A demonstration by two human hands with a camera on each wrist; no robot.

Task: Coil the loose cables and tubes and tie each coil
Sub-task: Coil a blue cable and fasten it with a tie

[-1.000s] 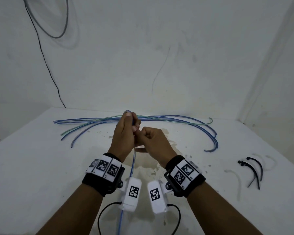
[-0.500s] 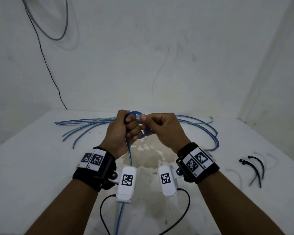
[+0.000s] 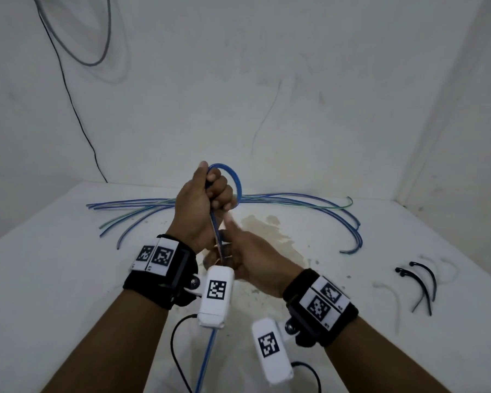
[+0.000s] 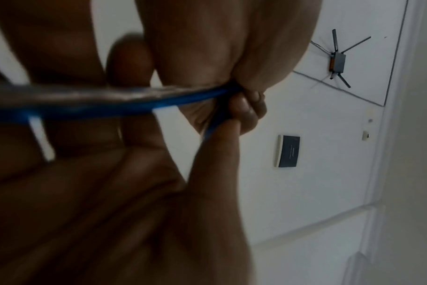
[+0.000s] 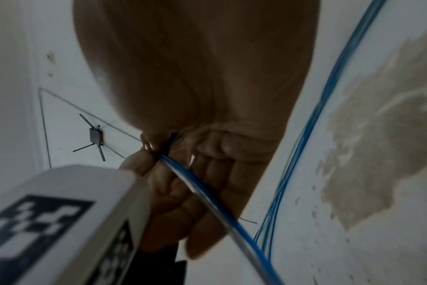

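Observation:
My left hand (image 3: pixel 207 199) is raised above the white table (image 3: pixel 54 265) and grips a blue tube (image 3: pixel 234 177), which arches in a small loop over its knuckles. Just below it, my right hand (image 3: pixel 238 259) curls round the same tube, thumb pointing up. From there the tube (image 3: pixel 207 353) runs down toward me. The left wrist view shows the blue tube (image 4: pixel 183 100) crossing under curled fingers (image 4: pixel 246 108). In the right wrist view the tube (image 5: pixel 207 192) comes out of the closed fingers (image 5: pixel 222 146). Several loose blue and green tubes (image 3: pixel 301 201) lie at the back of the table.
Two black ties (image 3: pixel 421 285) and pale clear ones (image 3: pixel 391 296) lie at the right. A brown stain (image 3: pixel 267 231) marks the table's middle. White walls close in behind and at the right, and a black wire (image 3: pixel 77 114) hangs down the back wall.
My right hand has left the loop beside my left and dropped down the tube to a lower hold. My left hand has risen, and the loop above it stands taller.

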